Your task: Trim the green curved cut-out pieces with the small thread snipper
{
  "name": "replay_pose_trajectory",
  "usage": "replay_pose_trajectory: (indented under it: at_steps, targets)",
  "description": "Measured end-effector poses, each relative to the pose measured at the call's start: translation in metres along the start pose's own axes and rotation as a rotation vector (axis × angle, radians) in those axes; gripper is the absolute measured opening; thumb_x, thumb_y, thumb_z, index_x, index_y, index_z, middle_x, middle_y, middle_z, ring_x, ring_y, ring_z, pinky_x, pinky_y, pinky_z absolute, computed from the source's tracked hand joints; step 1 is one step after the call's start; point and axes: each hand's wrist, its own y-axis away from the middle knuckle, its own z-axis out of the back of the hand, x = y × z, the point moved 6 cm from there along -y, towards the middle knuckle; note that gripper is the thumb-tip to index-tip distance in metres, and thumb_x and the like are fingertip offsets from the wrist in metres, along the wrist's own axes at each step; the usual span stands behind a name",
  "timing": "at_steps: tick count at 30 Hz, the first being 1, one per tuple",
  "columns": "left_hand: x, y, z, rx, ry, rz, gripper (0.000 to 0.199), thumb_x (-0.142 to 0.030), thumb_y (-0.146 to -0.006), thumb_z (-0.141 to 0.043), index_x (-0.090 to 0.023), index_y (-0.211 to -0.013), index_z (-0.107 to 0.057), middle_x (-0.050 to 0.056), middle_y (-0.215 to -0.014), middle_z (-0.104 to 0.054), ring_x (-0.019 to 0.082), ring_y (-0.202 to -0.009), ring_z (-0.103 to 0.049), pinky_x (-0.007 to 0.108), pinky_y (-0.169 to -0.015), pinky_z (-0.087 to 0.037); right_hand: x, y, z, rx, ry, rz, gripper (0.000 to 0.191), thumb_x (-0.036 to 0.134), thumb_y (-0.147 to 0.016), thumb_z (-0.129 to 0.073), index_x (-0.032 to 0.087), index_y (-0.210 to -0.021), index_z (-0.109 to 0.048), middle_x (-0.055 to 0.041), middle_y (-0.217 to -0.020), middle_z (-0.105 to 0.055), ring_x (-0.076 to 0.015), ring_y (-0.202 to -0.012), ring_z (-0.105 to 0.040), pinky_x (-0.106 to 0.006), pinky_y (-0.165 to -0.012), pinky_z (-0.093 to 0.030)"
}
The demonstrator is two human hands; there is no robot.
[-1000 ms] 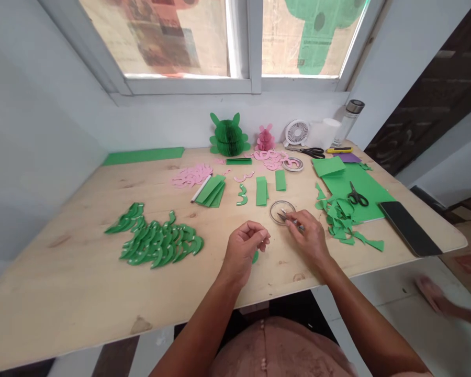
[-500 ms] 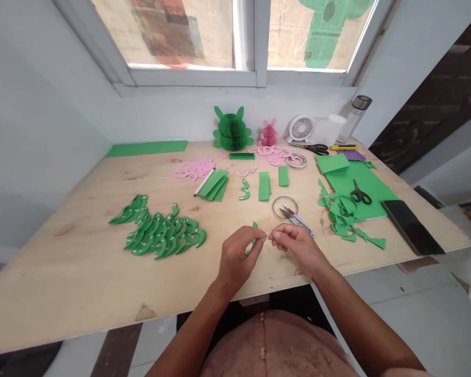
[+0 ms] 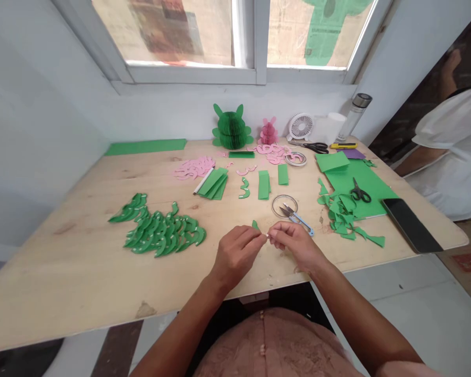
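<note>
My left hand (image 3: 239, 254) and my right hand (image 3: 292, 243) meet fingertip to fingertip near the table's front edge, both closed in a pinch. Between them shows a tiny white piece (image 3: 266, 235), perhaps a bit of tape; it is too small to tell. A green paper piece (image 3: 255, 224) peeks out behind my left fingers, mostly hidden. Just beyond my right hand lie blue-handled thread snips (image 3: 298, 219), partly over a thin tape roll (image 3: 273, 205). A wavy green paper strip (image 3: 244, 188) with white patches lies farther back.
Left of my hands is a pile of curved green paper pieces (image 3: 160, 233). Green scraps (image 3: 341, 214), black scissors (image 3: 360, 192) and a phone (image 3: 412, 225) lie to the right. Paper figures (image 3: 231, 131) and a small fan (image 3: 301, 126) stand by the wall. Another person's white sleeve (image 3: 451, 125) is beyond the table.
My left hand has turned slightly, its back now more upward, covering more of the green piece. The fingertips stay together. Another person has come into view at the right.
</note>
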Motion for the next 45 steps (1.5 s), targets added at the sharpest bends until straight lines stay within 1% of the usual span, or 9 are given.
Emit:
replay_pose_trajectory:
  at_steps: [5,10,17,22,24,27,32,39,45]
  targets:
    - [-0.003,0.001,0.0,-0.006,-0.043,-0.098,0.015,-0.006,-0.079,-0.056,-0.017,-0.088,-0.059,0.005,-0.079,-0.067,0.014,-0.072,-0.058,0.028,-0.068,-0.048,-0.001,0.0,-0.001,-0.008,-0.001,-0.024,0.012,0.027,-0.069,-0.062,0.017,-0.063,-0.06,0.0043,-0.055,-0.051,-0.0072,-0.05,-0.039,-0.022,-0.051,-0.029]
    - [0.0,0.002,0.0,0.011,0.001,-0.059,0.015,-0.007,-0.081,-0.054,-0.017,-0.091,-0.058,0.005,-0.079,-0.066,0.014,-0.072,-0.059,0.028,-0.067,-0.049,-0.003,0.0,0.0,-0.033,-0.001,-0.047,0.009,0.024,-0.068,-0.06,0.017,-0.062,-0.059,0.0053,-0.053,-0.049,-0.007,-0.049,-0.037,-0.022,-0.049,-0.026]
    - [0.003,0.013,-0.004,0.052,0.146,0.123,0.025,-0.009,-0.082,-0.051,-0.019,-0.103,-0.058,0.006,-0.09,-0.067,0.016,-0.084,-0.062,0.03,-0.076,-0.051,-0.006,0.001,0.0,-0.105,-0.026,-0.02,0.013,0.028,-0.068,-0.061,0.017,-0.061,-0.057,0.0047,-0.052,-0.048,-0.0075,-0.049,-0.037,-0.022,-0.049,-0.027]
    - [0.009,0.027,-0.001,-0.002,0.246,0.391,0.031,-0.015,-0.085,-0.05,-0.021,-0.115,-0.054,0.002,-0.086,-0.069,0.013,-0.077,-0.065,0.026,-0.074,-0.051,-0.012,0.002,0.003,-0.159,-0.025,0.011,0.015,0.029,-0.069,-0.06,0.017,-0.062,-0.057,0.0039,-0.052,-0.047,-0.0084,-0.05,-0.036,-0.023,-0.047,-0.026]
    - [0.016,0.034,0.0,-0.023,0.225,0.506,0.029,-0.019,-0.085,-0.051,-0.021,-0.113,-0.055,0.002,-0.086,-0.069,0.013,-0.076,-0.065,0.027,-0.076,-0.051,-0.014,0.003,0.003,-0.176,-0.019,0.008,0.015,0.03,-0.069,-0.06,0.017,-0.063,-0.057,0.0039,-0.053,-0.047,-0.0083,-0.05,-0.035,-0.023,-0.047,-0.025]
    - [0.024,0.043,-0.004,0.036,0.135,0.617,0.019,-0.023,-0.084,-0.051,-0.02,-0.099,-0.061,0.003,-0.087,-0.07,0.016,-0.079,-0.065,0.03,-0.076,-0.05,-0.014,0.005,0.002,-0.201,0.018,0.006,0.016,0.032,-0.069,-0.061,0.017,-0.065,-0.057,0.0038,-0.055,-0.047,-0.0083,-0.051,-0.034,-0.023,-0.047,-0.024]
    - [0.026,0.048,-0.012,0.164,0.027,0.64,0.012,-0.023,-0.081,-0.052,-0.02,-0.085,-0.063,0.004,-0.085,-0.069,0.022,-0.086,-0.062,0.037,-0.078,-0.047,-0.011,0.008,0.002,-0.239,0.062,0.027,0.02,0.036,-0.07,-0.061,0.017,-0.065,-0.057,0.0035,-0.055,-0.047,-0.009,-0.052,-0.036,-0.023,-0.049,-0.027]
    - [0.016,0.033,-0.005,0.04,0.358,0.742,0.011,-0.025,-0.081,-0.055,-0.019,-0.085,-0.064,0.002,-0.082,-0.068,0.015,-0.08,-0.063,0.027,-0.075,-0.049,-0.013,0.011,0.0,-0.24,0.127,0.095,0.02,0.036,-0.074,-0.06,0.017,-0.067,-0.058,0.0029,-0.057,-0.05,-0.0096,-0.053,-0.039,-0.023,-0.05,-0.03]
    - [0.012,0.022,-0.004,-0.009,0.397,0.79,0.01,-0.027,-0.077,-0.059,-0.019,-0.079,-0.065,0.0,-0.074,-0.068,0.014,-0.071,-0.062,0.027,-0.071,-0.05,-0.01,0.013,-0.006,-0.21,0.287,0.192,0.019,0.033,-0.078,-0.056,0.018,-0.068,-0.059,0.001,-0.06,-0.055,-0.0114,-0.057,-0.045,-0.025,-0.054,-0.034]
